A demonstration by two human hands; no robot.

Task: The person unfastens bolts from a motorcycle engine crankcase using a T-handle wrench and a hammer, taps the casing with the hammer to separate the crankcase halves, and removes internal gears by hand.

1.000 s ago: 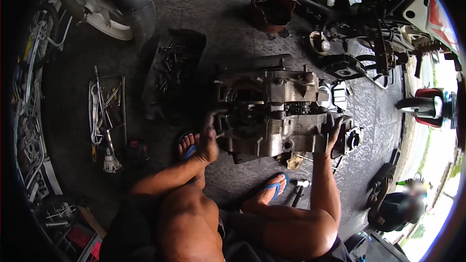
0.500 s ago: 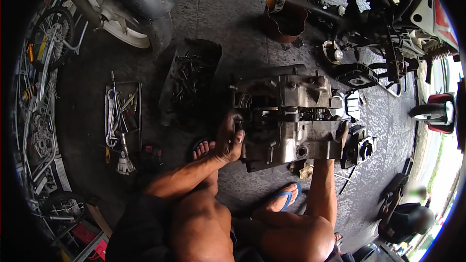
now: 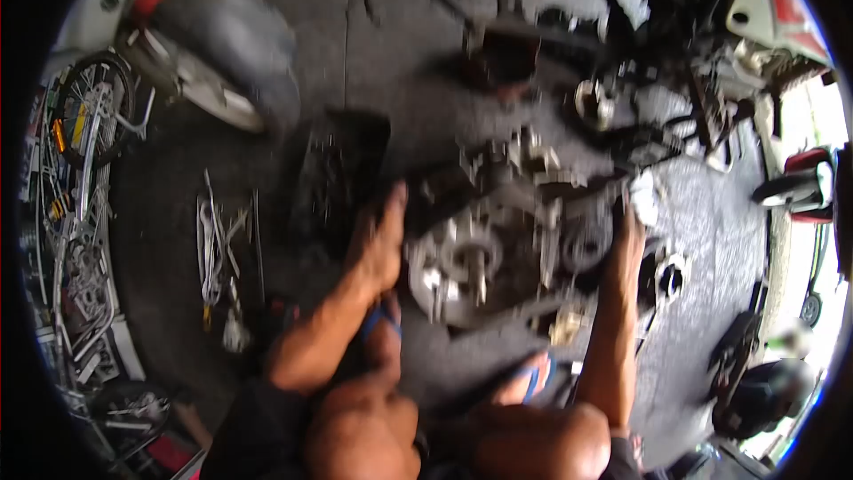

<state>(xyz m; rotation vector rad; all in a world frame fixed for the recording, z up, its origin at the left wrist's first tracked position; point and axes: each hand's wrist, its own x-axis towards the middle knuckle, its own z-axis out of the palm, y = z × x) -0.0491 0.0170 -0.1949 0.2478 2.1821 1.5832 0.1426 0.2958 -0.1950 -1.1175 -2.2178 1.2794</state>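
A grey metal engine casing (image 3: 480,258) is at the centre, blurred by motion. Its round housing and a short protruding shaft face me. At its left edge, my left hand (image 3: 380,244) grips the side, with part of the fingers hidden or smeared. My right hand (image 3: 629,236) holds the opposite side, its fingertips partly hidden by blur. Just right of that hand lies a separate ring-shaped metal part (image 3: 668,276). A small tan part (image 3: 567,324) shows below the casing's lower right edge.
Tools (image 3: 213,249) lie on the floor at left, beside a dark tray of small parts (image 3: 329,169). A reddish container (image 3: 502,58) stands beyond the casing. Motorcycle parts (image 3: 702,89) fill the upper right. A wheel and fender (image 3: 218,44) are upper left. Another person (image 3: 755,396) is lower right.
The casing has turned between my hands: its long open side with gears faced up before, and now a round housing shows. The whole view has shifted slightly and blurred.
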